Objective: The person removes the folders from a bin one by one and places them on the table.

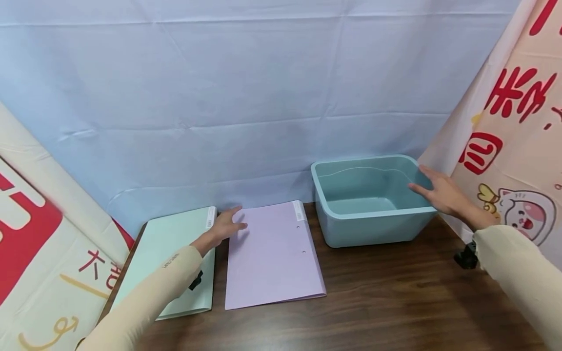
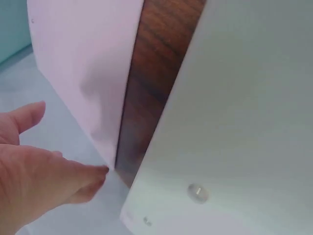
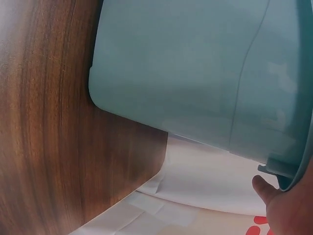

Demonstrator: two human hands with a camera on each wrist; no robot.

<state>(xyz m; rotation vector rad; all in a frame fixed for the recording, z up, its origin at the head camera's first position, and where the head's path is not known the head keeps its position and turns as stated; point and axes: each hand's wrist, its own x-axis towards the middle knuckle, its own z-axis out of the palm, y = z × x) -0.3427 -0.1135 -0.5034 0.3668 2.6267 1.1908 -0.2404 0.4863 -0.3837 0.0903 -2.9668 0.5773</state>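
Observation:
A teal plastic basin [image 1: 373, 228] stands at the right against the backdrop, with a thin pale line along its inner wall. My right hand [image 1: 450, 195] holds its right rim, thumb over the inner side; in the right wrist view a fingertip shows outside, just below the basin's rim [image 3: 307, 164]. My left hand [image 1: 224, 226], thumb and fingers spread apart, hovers at the upper left corner of a lilac file folder [image 1: 272, 258] and holds nothing. Left of that lies a mint green file folder [image 1: 169, 243], partly hidden under my left forearm. Both folders lie closed, each with a white label.
The dark wooden table [image 1: 373, 297] extends in front of the basin, and a narrow strip of it separates the two folders. A pale blue cloth [image 1: 210, 97] hangs behind. Printed banners [image 1: 518, 161] stand close on both sides.

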